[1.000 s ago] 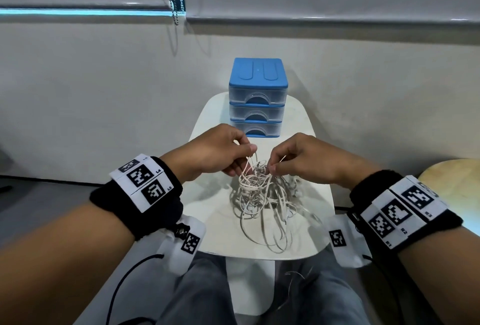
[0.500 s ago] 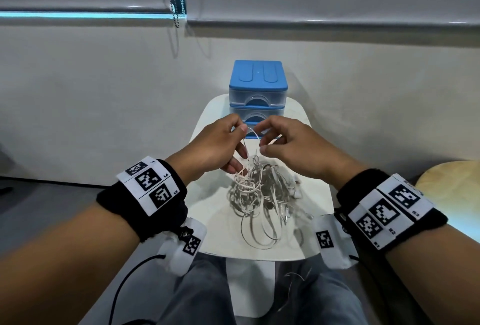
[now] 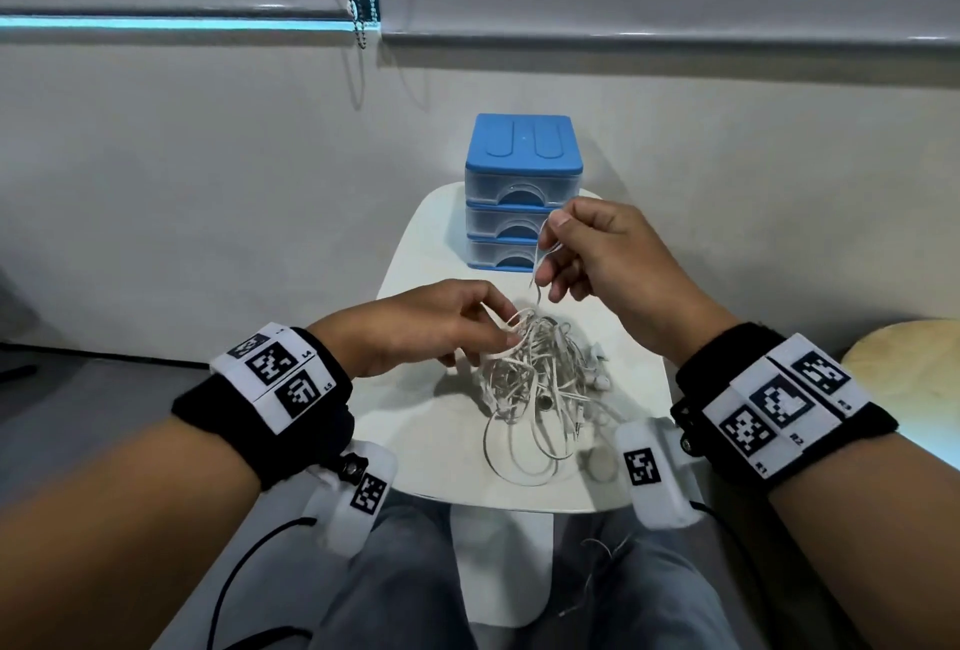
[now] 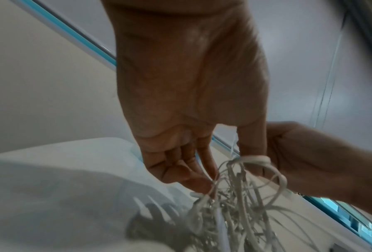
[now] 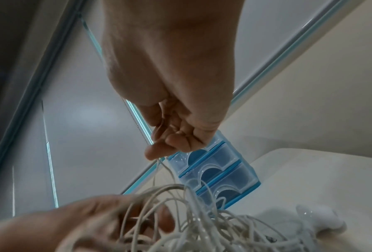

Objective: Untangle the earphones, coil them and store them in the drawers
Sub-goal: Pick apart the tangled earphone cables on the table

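- Since the earlier frame, our right hand (image 3: 597,254) has risen, pinching one strand; our left hand (image 3: 441,327) pinches the earphone tangle (image 3: 535,374).
- Risk: pulling hard tightens knots, drags the tangle off the table (image 3: 431,436).

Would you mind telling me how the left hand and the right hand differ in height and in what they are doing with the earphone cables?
The right hand is raised in front of the blue drawer unit; the left hand sits lower, at the tangled earphones on the white table. The right hand pinches a single strand drawn up from the pile; the left holds cables at the top of the tangle. Both wear black wristbands with markers.
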The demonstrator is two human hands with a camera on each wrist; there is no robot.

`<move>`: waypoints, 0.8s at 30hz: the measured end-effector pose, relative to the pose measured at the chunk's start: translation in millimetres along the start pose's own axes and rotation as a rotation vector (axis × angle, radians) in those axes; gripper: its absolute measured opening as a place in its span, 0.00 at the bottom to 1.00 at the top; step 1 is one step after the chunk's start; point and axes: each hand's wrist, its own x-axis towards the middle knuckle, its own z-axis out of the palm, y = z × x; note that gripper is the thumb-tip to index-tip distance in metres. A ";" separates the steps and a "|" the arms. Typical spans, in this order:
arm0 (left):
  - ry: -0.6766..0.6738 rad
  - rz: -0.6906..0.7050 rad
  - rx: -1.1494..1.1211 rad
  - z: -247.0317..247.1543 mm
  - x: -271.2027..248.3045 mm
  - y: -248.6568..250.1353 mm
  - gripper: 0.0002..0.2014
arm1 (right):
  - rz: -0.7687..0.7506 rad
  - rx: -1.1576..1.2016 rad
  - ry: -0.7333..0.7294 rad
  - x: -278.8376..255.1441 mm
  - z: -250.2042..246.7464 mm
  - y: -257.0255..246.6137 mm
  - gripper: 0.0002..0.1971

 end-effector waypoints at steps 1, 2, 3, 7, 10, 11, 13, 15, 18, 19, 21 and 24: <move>-0.004 0.027 0.045 0.1 0.2 -1.1 0.10 | 0.007 0.001 -0.004 0.4 -0.1 0.0 0.14; 0.003 0.048 0.078 0.0 0.7 -1.4 0.07 | 0.019 -0.009 -0.005 0.5 -0.8 0.5 0.13; 0.020 0.056 0.100 -0.4 1.5 -1.6 0.05 | 0.039 -0.035 0.001 0.7 -1.8 2.0 0.12; 0.106 -0.011 0.158 -5.9 8.5 -2.0 0.08 | 0.193 -0.260 -0.008 -7.0 -13.4 8.6 0.03; 0.125 -0.055 0.178 -11.3 12.5 -1.3 0.05 | 0.288 -0.515 -0.159 -19.3 -21.0 13.5 0.04; 0.125 -0.056 0.180 -11.4 13.6 -1.3 0.06 | 0.311 -0.576 -0.221 -24.4 -22.6 15.4 0.04; 0.149 -0.028 0.200 -12.6 13.6 -3.7 0.13 | 0.334 -0.664 -0.347 -33.4 -23.1 16.2 0.08; 0.213 0.077 0.235 -15.6 10.0 -3.9 0.17 | 0.325 -0.775 -0.467 -40.2 -21.8 14.1 0.16; 0.140 0.296 0.285 -23.9 0.8 3.5 0.21 | 0.279 -0.930 -0.536 -44.9 -15.5 13.4 0.18; 0.038 0.326 0.344 -25.6 -2.4 6.8 0.22 | 0.252 -0.967 -0.536 -44.4 -13.3 14.6 0.15; -0.171 0.297 0.509 -25.7 -6.7 8.4 0.23 | 0.204 -1.009 -0.510 -41.0 -9.9 15.9 0.07; -0.302 0.275 0.635 -18.5 -2.4 -0.1 0.30 | 0.168 -0.988 -0.419 -37.0 -8.9 13.1 0.08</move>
